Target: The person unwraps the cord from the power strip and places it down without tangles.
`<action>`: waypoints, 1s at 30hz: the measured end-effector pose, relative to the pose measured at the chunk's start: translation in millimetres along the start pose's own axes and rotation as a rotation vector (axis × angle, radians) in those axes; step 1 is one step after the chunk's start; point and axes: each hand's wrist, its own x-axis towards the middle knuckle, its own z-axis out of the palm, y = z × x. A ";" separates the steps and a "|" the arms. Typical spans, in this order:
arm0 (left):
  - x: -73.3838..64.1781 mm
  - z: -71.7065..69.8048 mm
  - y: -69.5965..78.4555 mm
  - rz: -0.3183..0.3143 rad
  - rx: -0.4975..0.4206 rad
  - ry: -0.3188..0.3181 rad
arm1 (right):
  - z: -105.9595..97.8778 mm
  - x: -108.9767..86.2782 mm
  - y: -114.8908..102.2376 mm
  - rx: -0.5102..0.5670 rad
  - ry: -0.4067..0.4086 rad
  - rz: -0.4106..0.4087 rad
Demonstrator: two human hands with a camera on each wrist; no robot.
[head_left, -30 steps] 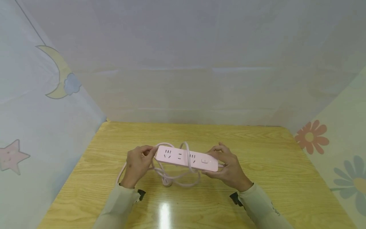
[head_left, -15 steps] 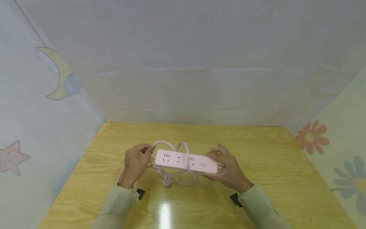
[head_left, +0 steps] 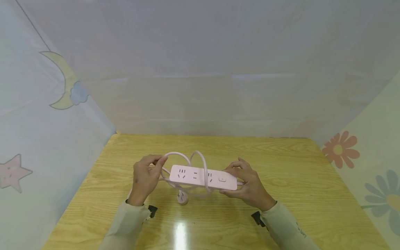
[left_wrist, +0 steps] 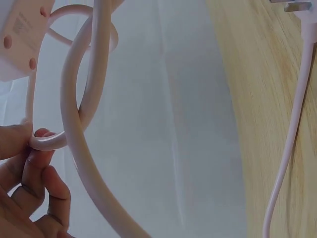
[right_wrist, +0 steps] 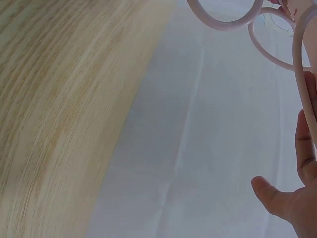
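Observation:
A pale pink power strip point(head_left: 200, 176) is held above the table with its sockets facing up. My right hand point(head_left: 247, 180) grips its right end, thumb and fingers on opposite long edges. With thumb and index finger my left hand point(head_left: 147, 177) pinches the pink cord point(left_wrist: 49, 142) just off the strip's left end. One loop of cord point(head_left: 205, 170) crosses over the strip's face, and more loops hang behind and below it. The plug point(head_left: 182, 198) lies on the table under the strip, prongs showing. In the left wrist view the strip's underside point(left_wrist: 22, 39) appears at upper left.
The wooden table point(head_left: 281, 156) extends around both hands. A pale cloth wall point(head_left: 200, 104) rises behind it, with printed side panels at left and right. Black wrist straps point(head_left: 257, 218) show at the sleeve cuffs.
My left hand has left the strip's end and moved left and slightly up, drawing the cord loop out with it. The strip has dipped a little at its left end. My right hand keeps its grip.

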 end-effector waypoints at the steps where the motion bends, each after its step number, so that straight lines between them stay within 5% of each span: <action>1: 0.4 -0.4 -0.5 0.026 -0.005 0.004 | 0.0 -0.2 -0.1 -0.005 0.000 0.001; 7: 1.9 -2.8 -2.5 0.134 -0.026 0.008 | 0.3 -1.7 0.0 -0.020 0.001 -0.010; 30: 2.3 -10.7 7.7 0.247 -0.083 0.044 | -1.0 -2.6 -2.5 -0.043 -0.036 0.088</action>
